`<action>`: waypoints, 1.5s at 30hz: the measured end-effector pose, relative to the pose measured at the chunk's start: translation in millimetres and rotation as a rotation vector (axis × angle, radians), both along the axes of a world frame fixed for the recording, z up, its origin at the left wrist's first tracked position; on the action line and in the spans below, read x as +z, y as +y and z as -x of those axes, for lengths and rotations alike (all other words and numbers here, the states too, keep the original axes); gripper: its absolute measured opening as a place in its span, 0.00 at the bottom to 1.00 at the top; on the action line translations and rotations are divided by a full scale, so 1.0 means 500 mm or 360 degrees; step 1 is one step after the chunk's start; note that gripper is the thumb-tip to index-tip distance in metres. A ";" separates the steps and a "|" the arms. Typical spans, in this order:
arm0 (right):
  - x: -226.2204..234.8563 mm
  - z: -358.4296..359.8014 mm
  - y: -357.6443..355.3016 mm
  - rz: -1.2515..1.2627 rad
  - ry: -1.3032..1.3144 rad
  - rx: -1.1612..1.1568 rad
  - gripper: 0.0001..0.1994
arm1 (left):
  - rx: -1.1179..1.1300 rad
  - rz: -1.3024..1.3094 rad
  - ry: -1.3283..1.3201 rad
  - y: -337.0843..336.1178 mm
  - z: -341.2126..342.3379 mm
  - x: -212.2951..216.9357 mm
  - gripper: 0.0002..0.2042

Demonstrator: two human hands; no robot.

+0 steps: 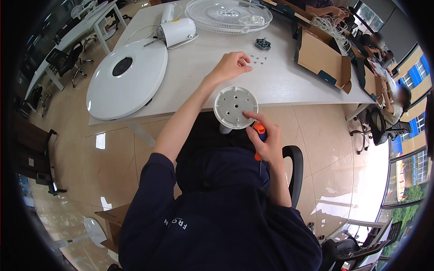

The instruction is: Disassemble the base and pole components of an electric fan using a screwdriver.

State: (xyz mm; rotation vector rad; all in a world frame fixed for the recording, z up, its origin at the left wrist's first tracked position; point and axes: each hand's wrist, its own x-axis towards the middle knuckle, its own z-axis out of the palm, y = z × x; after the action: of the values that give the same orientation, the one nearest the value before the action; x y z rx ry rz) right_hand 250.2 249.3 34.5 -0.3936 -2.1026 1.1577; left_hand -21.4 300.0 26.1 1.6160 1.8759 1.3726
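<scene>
A: What is seen, from the largest thing down?

B: A white table is spread across the upper half of the frame. At upper left, a large round white base with a dark central hole is laid on it. At top centre a white wire fan grille is placed, with a white motor housing just left of it. An open cardboard box is set at upper right.

A: And near the hands?

B: A round grey-white disc with holes is held at the table's near edge, in the middle of the frame. It is pinched at its lower right rim by the right hand, in which an orange-handled screwdriver is also gripped. The left hand is stretched onto the tabletop above the disc, its fingers loosely curled with the tips drawn together; whether anything is pinched cannot be told.

A: What lies beyond it?

B: Small screws are scattered just right of the fingertips, and a small dark ribbed part is set beyond them. Nothing is placed between hand and screws.
</scene>
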 end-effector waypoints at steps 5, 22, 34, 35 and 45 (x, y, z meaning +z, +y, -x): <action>-0.006 -0.016 0.000 0.0061 -0.0029 0.0005 0.20 | 0.0104 -0.0159 0.0031 0.124 -0.010 -0.083 0.13; -0.016 -0.018 -0.008 0.0106 -0.0083 0.0009 0.25 | 0.0737 -0.0564 -0.0346 0.171 -0.019 -0.076 0.14; 0.073 -0.028 0.034 0.0248 -0.0114 0.0064 0.14 | -0.0039 -0.0396 0.0702 -0.319 -0.190 0.064 0.21; 0.090 -0.028 0.047 0.0233 0.0199 0.0040 0.09 | -0.0017 -0.0446 0.0649 -0.319 -0.188 0.045 0.21; 0.206 0.103 0.046 -0.0508 0.1115 -0.0367 0.08 | -0.0013 -0.0589 0.0386 -0.313 -0.195 0.022 0.16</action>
State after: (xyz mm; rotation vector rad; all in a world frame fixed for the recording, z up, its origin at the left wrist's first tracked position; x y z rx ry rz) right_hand 198.8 272.4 137.6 -0.0554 -1.5327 0.6706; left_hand 76.3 143.4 37.1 2.0455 1.8158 1.6623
